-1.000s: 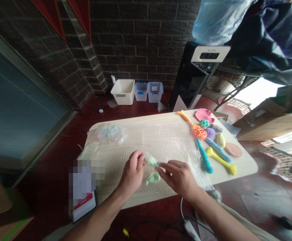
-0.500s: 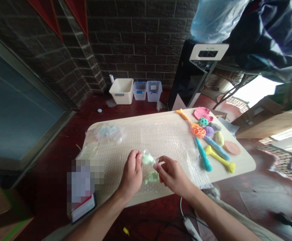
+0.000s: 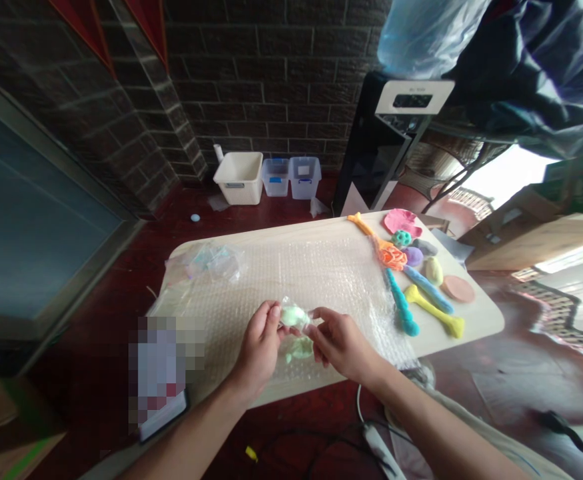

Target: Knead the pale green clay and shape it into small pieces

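Both hands meet over the near edge of a low pale table point(image 3: 476, 320). My left hand point(image 3: 259, 347) and my right hand point(image 3: 336, 341) pinch the two ends of a small clear plastic wrapper holding a pale green lump of clay point(image 3: 294, 315). A second pale green clay piece point(image 3: 299, 348) lies on the bubble wrap sheet point(image 3: 316, 273) just below the hands.
Coloured clay shapes and plastic tools point(image 3: 411, 273) lie along the table's right side. Crumpled clear bags point(image 3: 211, 261) sit at the far left corner. A white bin point(image 3: 239, 177) and two clear boxes stand by the brick wall. Cables and a power strip point(image 3: 376, 443) lie on the floor.
Both hands have drawn slightly closer together and nearer to me, still pinching the wrapped green clay. The view has shifted a little.
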Motion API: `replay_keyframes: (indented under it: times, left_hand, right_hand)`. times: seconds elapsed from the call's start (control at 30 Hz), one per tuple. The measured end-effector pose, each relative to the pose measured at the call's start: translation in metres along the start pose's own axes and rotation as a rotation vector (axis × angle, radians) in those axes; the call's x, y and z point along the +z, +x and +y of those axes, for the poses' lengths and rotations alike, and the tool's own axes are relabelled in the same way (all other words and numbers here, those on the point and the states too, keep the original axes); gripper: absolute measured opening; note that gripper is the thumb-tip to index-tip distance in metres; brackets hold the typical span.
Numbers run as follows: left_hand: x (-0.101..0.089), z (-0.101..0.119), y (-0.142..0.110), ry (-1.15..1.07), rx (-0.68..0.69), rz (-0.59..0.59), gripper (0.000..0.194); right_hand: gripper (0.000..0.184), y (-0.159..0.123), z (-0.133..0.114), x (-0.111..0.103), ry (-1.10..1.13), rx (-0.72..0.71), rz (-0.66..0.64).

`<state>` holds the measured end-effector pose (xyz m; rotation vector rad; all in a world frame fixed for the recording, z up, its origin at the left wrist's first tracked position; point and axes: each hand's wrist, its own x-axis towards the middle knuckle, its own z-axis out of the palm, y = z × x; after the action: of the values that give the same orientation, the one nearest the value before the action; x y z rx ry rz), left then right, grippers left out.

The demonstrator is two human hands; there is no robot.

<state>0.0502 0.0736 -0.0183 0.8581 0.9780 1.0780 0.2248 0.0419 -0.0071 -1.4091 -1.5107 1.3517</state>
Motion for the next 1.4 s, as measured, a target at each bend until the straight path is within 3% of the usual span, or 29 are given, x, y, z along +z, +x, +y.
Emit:
replay_keyframes:
  times: [0.17,0.4,0.63,0.77,0.9,1.17,1.4]
  left_hand:
    - [0.002,0.008,0.0,-0.057,-0.03,-0.004,0.039]
    - [-0.011,0.001,0.002,0.217,0.074,-0.042,0.033]
    - [-0.01,0.007,0.0,0.411,0.107,-0.086,0.028]
    - [-0.011,0.017,0.007,0.326,0.047,-0.172,0.029]
    - [-0.012,0.029,0.012,0.281,0.028,-0.185,0.026]
    - [-0.013,0.032,0.009,0.11,-0.088,-0.187,0.018]
    - [-0.019,0.024,0.019,-0.123,-0.181,-0.06,0.014]
  right_hand:
    - [0.02,-0.002,-0.007,0.001,-0.125,-0.062,0.059]
    - [0.042,0.0,-0.01,-0.001,0.263,0.036,0.012]
    - [0.043,0.003,-0.007,-0.002,0.176,0.002,0.126]
    - [0.041,0.001,-0.01,-0.008,0.073,-0.038,0.101]
    - [0.04,-0.002,-0.012,-0.011,-0.009,-0.028,0.063]
    - [0.046,-0.002,-0.015,-0.009,0.111,0.065,0.058]
    - [0.044,-0.002,-0.013,0.001,0.103,-0.013,0.18]
